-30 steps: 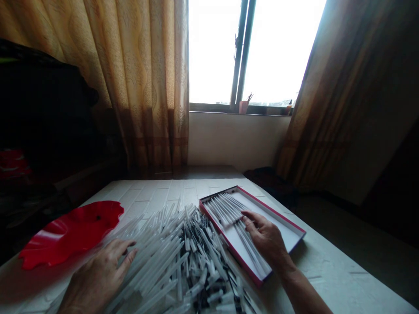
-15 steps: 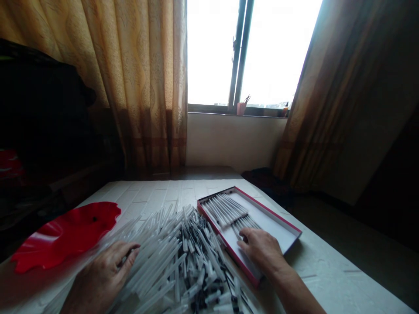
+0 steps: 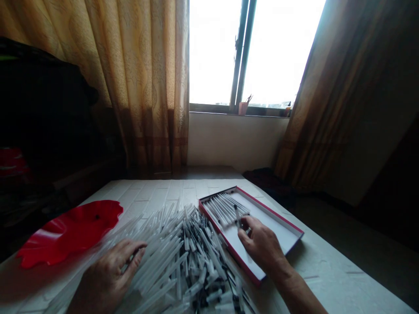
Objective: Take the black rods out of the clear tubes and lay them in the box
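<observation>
My right hand (image 3: pixel 262 240) is closed around a clear pen (image 3: pixel 237 214) with a black end, which stands tilted up over the shallow red-edged box (image 3: pixel 278 222). Whether more pens are in that grip is hidden. Inside the box, a row of pens (image 3: pixel 225 209) lies side by side at the far left end. My left hand (image 3: pixel 108 272) is over the left side of a big heap of clear plastic pen barrels (image 3: pixel 160 261), thumb and fingers pinched together; what they hold, if anything, cannot be made out. Dark refills and caps (image 3: pixel 199 253) mix into the heap's right side.
A red wavy-edged plastic tray (image 3: pixel 68 231) lies on the left of the white brick-patterned table (image 3: pixel 157 188). Behind the table are curtains (image 3: pixel 150 87) and a window, with a pink cup (image 3: pixel 242 108) on its sill. Dark furniture stands at left.
My right hand has lifted slightly from the second, nearer group of pens in the box, and a pen now points up from its fingers. My left hand has shifted a little right.
</observation>
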A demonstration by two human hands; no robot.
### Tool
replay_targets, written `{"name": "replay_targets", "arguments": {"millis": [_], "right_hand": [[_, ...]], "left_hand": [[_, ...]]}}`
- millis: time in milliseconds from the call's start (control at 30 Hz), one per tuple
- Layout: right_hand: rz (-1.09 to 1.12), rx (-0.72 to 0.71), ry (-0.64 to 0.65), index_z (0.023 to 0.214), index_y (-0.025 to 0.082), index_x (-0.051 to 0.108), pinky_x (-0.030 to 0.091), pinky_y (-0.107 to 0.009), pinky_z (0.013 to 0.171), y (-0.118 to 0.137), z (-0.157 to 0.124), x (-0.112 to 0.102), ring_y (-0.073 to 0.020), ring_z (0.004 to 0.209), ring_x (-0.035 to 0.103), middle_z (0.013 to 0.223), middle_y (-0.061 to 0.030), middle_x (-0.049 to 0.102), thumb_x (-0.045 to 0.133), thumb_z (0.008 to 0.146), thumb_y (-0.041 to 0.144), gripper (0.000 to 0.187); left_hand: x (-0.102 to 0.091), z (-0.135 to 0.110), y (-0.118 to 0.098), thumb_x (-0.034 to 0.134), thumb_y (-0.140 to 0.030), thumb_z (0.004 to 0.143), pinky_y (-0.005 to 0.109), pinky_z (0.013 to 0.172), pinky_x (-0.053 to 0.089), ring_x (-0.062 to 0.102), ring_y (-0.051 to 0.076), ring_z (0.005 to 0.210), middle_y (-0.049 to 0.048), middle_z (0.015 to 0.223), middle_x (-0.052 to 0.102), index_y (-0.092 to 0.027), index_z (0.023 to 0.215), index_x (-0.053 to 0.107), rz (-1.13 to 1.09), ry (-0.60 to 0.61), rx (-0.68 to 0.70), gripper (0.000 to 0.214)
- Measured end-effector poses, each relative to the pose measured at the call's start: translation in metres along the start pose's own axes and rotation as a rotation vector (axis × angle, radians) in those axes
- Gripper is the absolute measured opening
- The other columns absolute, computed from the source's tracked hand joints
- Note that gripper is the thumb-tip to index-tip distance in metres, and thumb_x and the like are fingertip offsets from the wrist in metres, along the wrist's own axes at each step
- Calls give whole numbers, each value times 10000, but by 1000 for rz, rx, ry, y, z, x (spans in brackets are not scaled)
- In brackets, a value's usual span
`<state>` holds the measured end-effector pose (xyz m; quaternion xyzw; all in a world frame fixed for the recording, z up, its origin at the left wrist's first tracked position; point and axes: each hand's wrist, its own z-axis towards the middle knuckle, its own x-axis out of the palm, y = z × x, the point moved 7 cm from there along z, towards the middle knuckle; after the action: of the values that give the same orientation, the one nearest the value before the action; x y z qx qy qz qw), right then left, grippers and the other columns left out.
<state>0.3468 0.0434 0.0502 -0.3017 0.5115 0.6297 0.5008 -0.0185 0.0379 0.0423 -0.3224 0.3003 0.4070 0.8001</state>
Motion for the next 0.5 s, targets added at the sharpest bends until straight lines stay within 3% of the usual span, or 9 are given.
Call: {"name": "replay_targets", "arguments": {"millis": [133,233,333,433,500], "right_hand": [[422,-149,-333,888,216,624,497,-283,552,19,-14,-19,-183,567,632,699,-23,678,559,888,349,148],[643,-265,-428,899,216,628,463,-262,504,37,-27,-25,-148,527,553,721,-19,652,611,869,305,95],[931,-246,-302,868,211,624,453,-250,519,52,-32,-16,-134,575,525,770,-18,615,634,861,307,97],[1288,-101,41,849,204,590,427,-232,499,71,-35,9,-114,539,488,657,39,536,694,813,405,229],[1415,-14,257,835,196,572,381,-209,473,86,-41,26,-93,507,456,608,65,498,739,773,466,324]], "left_hand": [[-4,-1,-20,454,-564,975,205,705,579,756,179,823,15,950,775,-282,1021,737,-51,-49,89,403],[-7,-2,-39,478,-509,989,182,701,582,759,161,811,12,953,770,-286,1054,720,-75,-87,174,335],[-8,-6,-61,506,-474,990,164,732,586,764,152,833,12,970,771,-287,1113,691,-82,-100,285,290],[-6,-10,-77,537,-510,965,179,789,587,765,164,878,31,1019,773,-267,1207,641,-71,-108,393,359],[-3,-14,-86,542,-543,951,180,792,587,768,166,873,31,1013,779,-256,1228,616,-69,-111,452,405]]}}
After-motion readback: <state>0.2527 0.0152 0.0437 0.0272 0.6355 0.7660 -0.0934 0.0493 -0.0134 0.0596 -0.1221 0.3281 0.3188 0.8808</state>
